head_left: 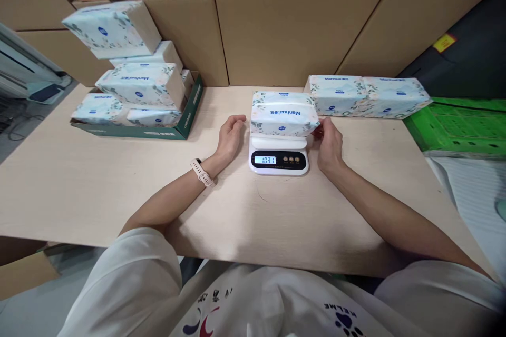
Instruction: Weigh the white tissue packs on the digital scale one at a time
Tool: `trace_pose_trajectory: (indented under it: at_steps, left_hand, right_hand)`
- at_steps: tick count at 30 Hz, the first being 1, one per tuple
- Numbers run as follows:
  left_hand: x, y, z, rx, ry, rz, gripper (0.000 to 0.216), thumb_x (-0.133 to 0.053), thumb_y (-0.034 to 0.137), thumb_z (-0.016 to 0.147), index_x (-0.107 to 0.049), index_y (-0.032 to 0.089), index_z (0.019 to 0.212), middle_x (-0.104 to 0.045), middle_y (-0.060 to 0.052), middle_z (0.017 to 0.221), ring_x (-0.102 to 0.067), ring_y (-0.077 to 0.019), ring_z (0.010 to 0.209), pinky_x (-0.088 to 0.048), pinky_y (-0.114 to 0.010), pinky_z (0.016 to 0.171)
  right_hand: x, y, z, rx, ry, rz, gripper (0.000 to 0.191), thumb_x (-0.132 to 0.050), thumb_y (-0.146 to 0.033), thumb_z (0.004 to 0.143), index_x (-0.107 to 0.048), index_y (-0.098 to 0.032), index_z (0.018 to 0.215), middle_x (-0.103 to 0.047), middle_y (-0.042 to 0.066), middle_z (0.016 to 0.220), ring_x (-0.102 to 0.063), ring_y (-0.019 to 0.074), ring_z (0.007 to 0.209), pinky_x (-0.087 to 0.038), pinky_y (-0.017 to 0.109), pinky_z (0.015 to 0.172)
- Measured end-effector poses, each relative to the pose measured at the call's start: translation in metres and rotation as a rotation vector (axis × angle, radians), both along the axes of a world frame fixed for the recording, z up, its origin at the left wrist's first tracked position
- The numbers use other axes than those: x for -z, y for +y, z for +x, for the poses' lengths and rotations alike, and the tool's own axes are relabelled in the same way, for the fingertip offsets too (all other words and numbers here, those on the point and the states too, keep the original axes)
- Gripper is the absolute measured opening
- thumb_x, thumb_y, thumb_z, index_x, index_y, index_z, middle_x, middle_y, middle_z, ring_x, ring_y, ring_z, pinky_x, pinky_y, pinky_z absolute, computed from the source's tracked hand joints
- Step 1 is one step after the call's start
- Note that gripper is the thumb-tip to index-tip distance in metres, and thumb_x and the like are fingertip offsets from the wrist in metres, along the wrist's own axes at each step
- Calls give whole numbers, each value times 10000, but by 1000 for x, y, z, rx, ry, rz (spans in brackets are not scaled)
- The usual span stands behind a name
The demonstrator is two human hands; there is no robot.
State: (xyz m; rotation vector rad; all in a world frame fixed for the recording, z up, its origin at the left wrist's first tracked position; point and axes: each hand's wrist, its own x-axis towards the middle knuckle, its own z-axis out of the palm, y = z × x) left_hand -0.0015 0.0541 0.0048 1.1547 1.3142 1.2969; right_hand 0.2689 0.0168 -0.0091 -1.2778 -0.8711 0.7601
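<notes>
One pack of tissues (282,113), wrapped in thin, shiny film with a pale blue flower print, lies on the digital scale (279,143). It is a soft block with rounded edges, and its lettering is upside down to the wearer. The scale is of smooth white plastic with rounded corners; its lit display (264,160) shows digits like 1031, but I cannot tell if there is a decimal point. Three small round buttons stand beside it.

The left hand (230,139) is loosely curved, just beside the pack's left end, and holds nothing. The right hand (330,145) has bent fingers at the pack's right end; whether they pinch the film, I cannot tell. A pale band (201,172) circles the left wrist.

Two similar packs (367,96) lie end to end farther right on the wood-patterned table (98,179). To the left, several more are piled in a green cardboard tray (193,113). Behind stand plain brown cartons (276,37).
</notes>
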Motion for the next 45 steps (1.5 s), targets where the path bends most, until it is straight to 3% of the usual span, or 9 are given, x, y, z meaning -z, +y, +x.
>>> trace_pose_trajectory:
  at_steps: [14,22,25,28,31,35,40,43,45]
  left_hand:
    - [-7,-4,3,-17,-48,-20,190,-658,51,962,-776,198,936,-795,-34,998,-713,-201,989,-562,-330,1034]
    - [-7,-6,2,-18,-61,27,146,-734,83,974,-757,211,907,-796,-44,1017,-701,-200,985,-577,-334,1006]
    - [-3,-9,1,-55,19,123,143,-723,168,1045,-772,229,925,-816,-58,1064,-710,-224,1048,-572,-365,1051]
    - [1,-12,-1,-60,155,254,228,-665,305,1126,-825,257,971,-850,-76,1153,-718,-274,1214,-557,-429,1160]
    - [5,-17,-3,-5,296,361,378,-598,491,1186,-900,271,1128,-868,-106,1245,-720,-323,1320,-540,-511,1234]
    - [2,-28,1,126,414,404,593,-526,688,1212,-898,258,1382,-867,-137,1344,-736,-343,1351,-586,-552,1223]
    - [-27,-27,44,355,384,579,639,-563,716,1228,-755,288,1662,-756,-118,1694,-674,-350,1602,-578,-572,1334]
    - [-57,-10,103,475,338,604,552,-733,569,1207,-715,312,1695,-538,-70,1916,-494,-359,1811,-516,-566,1416]
    - [-79,4,151,542,295,538,442,-752,423,1216,-767,241,1619,-466,-67,1955,-388,-341,1869,-482,-499,1428]
  right_hand:
    - [2,2,3,32,-20,-16,798,-579,-1031,948,-696,-253,816,-731,29,865,-701,212,890,-590,378,884]
    - [2,-14,5,2,-224,101,677,-481,-853,1102,-703,-267,847,-753,40,963,-724,234,996,-604,427,1014]
    - [2,-14,5,-3,-262,100,639,-471,-819,1109,-703,-272,874,-756,46,982,-729,251,1014,-616,466,1037]
    - [2,-12,6,-25,-292,102,654,-466,-850,1099,-757,-271,1020,-793,66,1099,-756,275,1118,-622,515,1122]
    - [4,-15,5,-68,-279,104,730,-485,-927,1057,-784,-287,1242,-823,89,1301,-755,309,1301,-594,572,1245]
    - [7,-21,0,-60,-254,128,813,-544,-966,990,-729,-306,1426,-778,121,1489,-722,358,1441,-551,677,1337]
    - [-3,12,29,183,-198,373,898,-596,-917,938,-621,-252,1541,-699,199,1616,-671,373,1587,-466,606,1451]
    - [-23,48,85,362,-157,514,755,-438,-780,1032,-592,-280,1577,-631,164,1729,-667,332,1636,-508,579,1414]
    - [-40,65,131,415,-196,455,591,-264,-549,1164,-577,-344,1622,-592,97,1794,-676,261,1645,-522,568,1386]
